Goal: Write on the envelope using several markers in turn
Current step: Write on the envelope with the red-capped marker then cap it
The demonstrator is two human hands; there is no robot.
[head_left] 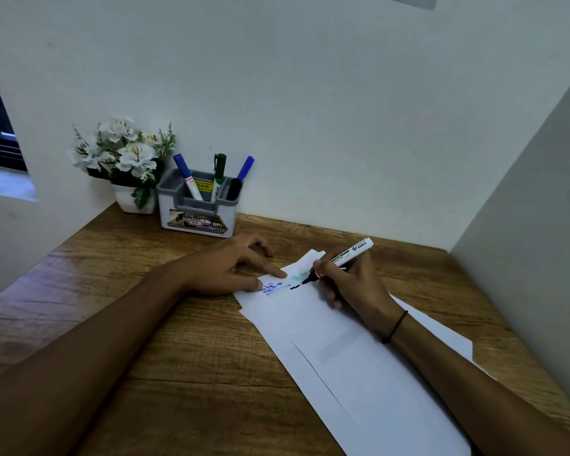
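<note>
A long white envelope (352, 357) lies slantwise on the wooden desk (165, 340). Blue, green and black marks sit near its far end. My right hand (352, 284) grips a white marker with a black tip (343, 256), and the tip touches the envelope beside the black marks. My left hand (231, 268) rests flat with fingers spread, its fingertips pressing on the envelope's far left corner. A grey-and-white pen holder (196, 209) at the back holds two blue-capped markers (186, 177), a green-capped one (218, 174) and a loose black cap.
A white pot of white artificial flowers (125, 162) stands left of the holder against the wall. A white wall closes the desk at the back and on the right. A dark window opening is at the far left.
</note>
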